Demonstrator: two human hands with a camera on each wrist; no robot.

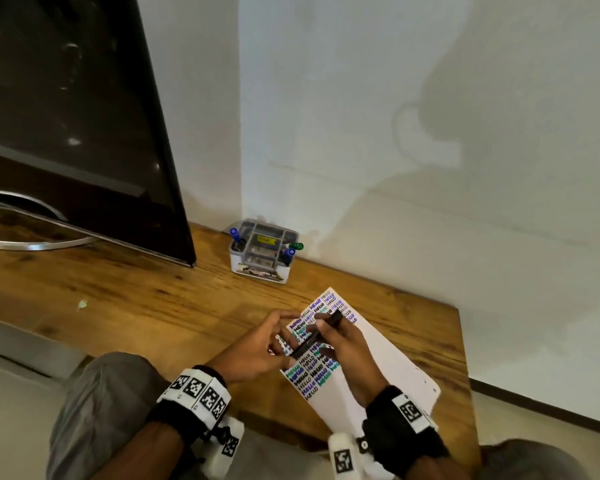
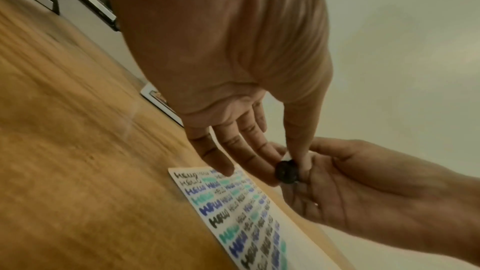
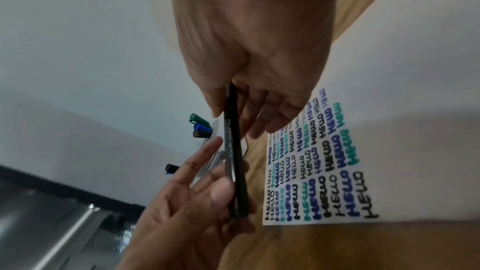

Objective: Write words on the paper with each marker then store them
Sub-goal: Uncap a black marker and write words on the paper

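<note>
Rows of "HELLO" in black, blue and green already cover part of the paper (image 1: 371,362), and several markers stand in the organizer box (image 1: 262,249), so the task looks well advanced. Above the paper, the right hand (image 1: 343,344) grips a black marker (image 1: 317,334) while the left hand (image 1: 257,344) pinches its lower end, other fingers loosely spread.

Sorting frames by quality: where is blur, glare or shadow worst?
Left wrist: table smeared by motion, paper soft, warm dim cast. Right wrist: pen slightly blurred, lettering readable. Head: sharpest, glare spots on the monitor, a large shadow on the wall.
</note>
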